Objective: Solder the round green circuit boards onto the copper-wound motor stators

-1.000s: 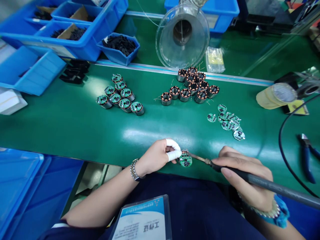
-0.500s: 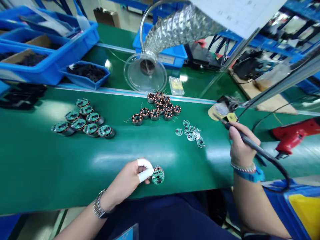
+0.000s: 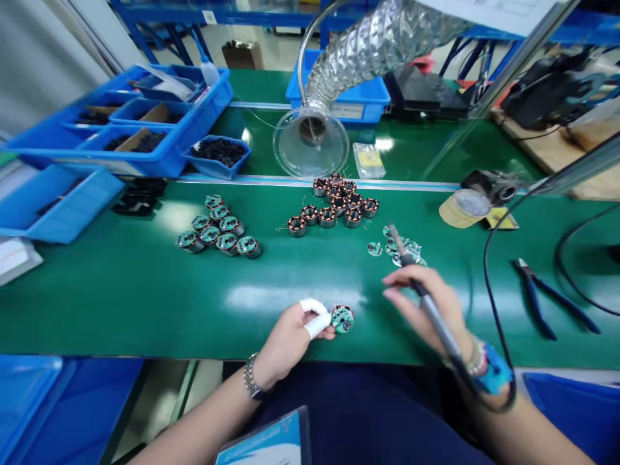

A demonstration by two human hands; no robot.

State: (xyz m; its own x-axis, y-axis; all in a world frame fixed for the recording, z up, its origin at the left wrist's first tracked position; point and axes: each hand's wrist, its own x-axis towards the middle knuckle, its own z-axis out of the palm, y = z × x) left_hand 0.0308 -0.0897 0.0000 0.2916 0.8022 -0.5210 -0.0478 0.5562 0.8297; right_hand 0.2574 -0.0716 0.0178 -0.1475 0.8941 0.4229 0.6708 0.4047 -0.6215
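My left hand [image 3: 295, 336], with white covers on thumb and forefinger, grips a small round motor part topped by a green circuit board [image 3: 342, 319] near the front edge of the green table. In my right hand [image 3: 431, 310] is a soldering iron [image 3: 433, 316], its tip pointing up and left over a loose pile of small green boards [image 3: 407, 248]. Bare copper-wound cores [image 3: 327, 216] stand in a group at the middle. Several cores with boards on top [image 3: 227, 242] stand further left.
Blue bins [image 3: 169, 152] hold dark parts at the back left. A clear fume hood [image 3: 290, 155] on a foil duct stands behind the cores. Right are a yellow tin [image 3: 458, 212], blue-handled pliers [image 3: 557, 297] and a black cable [image 3: 489, 278].
The soldering iron in my right hand has moved left, from beside the yellow tin to over the loose boards. The camera view has shifted; my left hand still grips the part.
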